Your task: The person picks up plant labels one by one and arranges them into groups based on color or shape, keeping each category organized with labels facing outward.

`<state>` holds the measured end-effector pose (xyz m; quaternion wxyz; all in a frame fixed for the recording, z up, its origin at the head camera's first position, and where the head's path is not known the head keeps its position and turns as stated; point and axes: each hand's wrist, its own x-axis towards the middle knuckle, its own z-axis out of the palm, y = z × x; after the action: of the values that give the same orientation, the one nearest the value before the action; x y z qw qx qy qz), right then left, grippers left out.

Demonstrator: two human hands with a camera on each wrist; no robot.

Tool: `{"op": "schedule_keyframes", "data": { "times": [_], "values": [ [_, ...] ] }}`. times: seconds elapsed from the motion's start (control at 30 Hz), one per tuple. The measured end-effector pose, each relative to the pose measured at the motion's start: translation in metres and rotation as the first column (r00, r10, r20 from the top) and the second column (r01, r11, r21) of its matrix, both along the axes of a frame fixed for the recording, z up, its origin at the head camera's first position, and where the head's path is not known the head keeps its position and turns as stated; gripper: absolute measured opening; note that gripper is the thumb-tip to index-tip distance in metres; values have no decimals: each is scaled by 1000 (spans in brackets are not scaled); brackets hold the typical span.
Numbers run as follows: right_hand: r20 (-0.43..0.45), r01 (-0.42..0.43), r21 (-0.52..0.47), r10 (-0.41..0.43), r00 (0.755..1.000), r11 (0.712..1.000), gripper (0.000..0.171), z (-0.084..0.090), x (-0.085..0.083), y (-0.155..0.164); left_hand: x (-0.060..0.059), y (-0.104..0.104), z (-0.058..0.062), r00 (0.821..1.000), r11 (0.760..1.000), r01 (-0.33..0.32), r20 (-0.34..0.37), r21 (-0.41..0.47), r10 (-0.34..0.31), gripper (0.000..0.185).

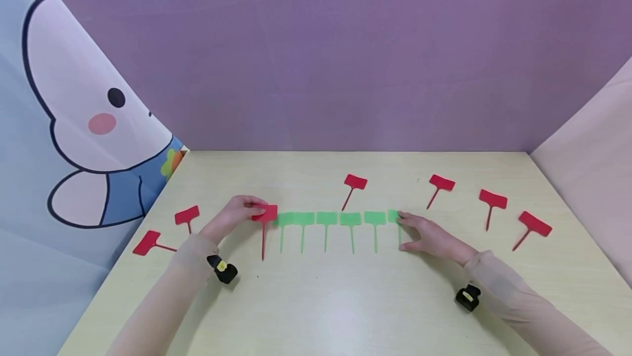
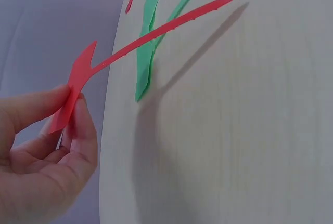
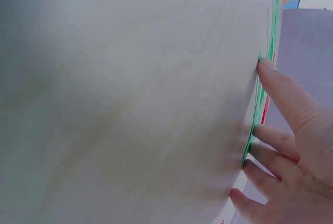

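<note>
A pale yellow-green desk (image 1: pixel 345 312) with a faint wood grain fills the lower part of the head view, its surface catching a soft, even sheen near the front edge. Behind its far edge stands a plain purple wall (image 1: pixel 326 54). Along the left edge hangs a light blue panel (image 1: pixel 29 268) printed with a white cartoon figure (image 1: pixel 74 125). Along the right edge rises a pale pink panel (image 1: pixel 587 164).

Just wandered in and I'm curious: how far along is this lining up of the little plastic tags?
Done: a row of green tags lies side by side. In hand: the left hand pinches a red tag at the row's left end, while the right hand touches the rightmost green tag. Left: six loose red tags lie scattered on the table.
</note>
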<state>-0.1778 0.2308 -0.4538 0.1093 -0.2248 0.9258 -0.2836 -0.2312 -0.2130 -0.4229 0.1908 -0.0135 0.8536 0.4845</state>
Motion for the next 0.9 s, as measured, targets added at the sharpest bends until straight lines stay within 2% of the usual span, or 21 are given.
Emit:
{"op": "schedule_keyframes", "data": {
  "times": [0.57,0.9],
  "values": [
    [18,0,-6,0,1000,1000,69,-2,-1,1,37,7,-2,997,996,75,34,-47,-74,24],
    [23,-2,-7,2,1000,1000,69,-2,-1,1,51,6,-5,993,989,109,50,-99,-104,21]
  ]
}}
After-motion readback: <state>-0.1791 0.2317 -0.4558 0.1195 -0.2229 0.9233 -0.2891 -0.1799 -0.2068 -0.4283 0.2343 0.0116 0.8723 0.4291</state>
